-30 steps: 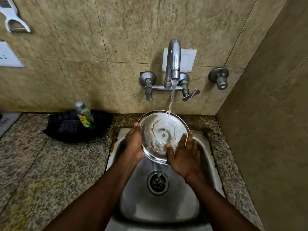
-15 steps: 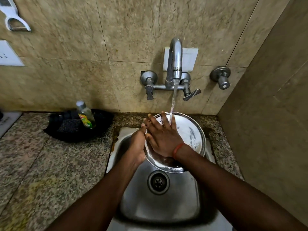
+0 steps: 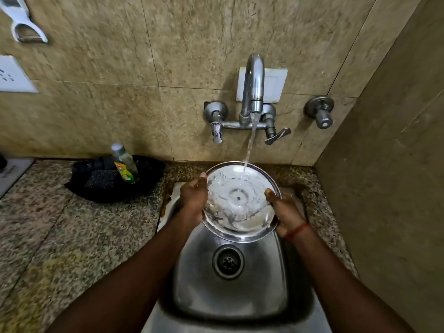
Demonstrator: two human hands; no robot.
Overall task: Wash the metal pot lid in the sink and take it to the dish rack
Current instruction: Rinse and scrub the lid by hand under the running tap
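The metal pot lid [image 3: 240, 203] is held at the centre of the frame, above the far end of the steel sink [image 3: 197, 284], hollow side up and tilted toward the camera. A thin stream of water [image 3: 249, 145] from the wall tap [image 3: 253, 85] lands on its upper part and spreads in ripples that blur the surface. The left hand [image 3: 193, 200] grips the lid's left rim, thumb tip lying on the edge. The right hand [image 3: 284, 212] grips the right rim, thumb hooked over it. The other fingers of both hands are curled under the lid and hidden. A red thread [image 3: 296, 230] circles the right wrist.

The drain [image 3: 228, 261] shows just below the lid. The sink's near edge and both forearms are cut off by the bottom of the frame.

At middle left, a soap bottle [image 3: 125, 164] stands in a dark tray [image 3: 149, 174] whose other contents are hard to make out. A white utensil [image 3: 24, 27] in the upper left corner is blurred and partly cut off.
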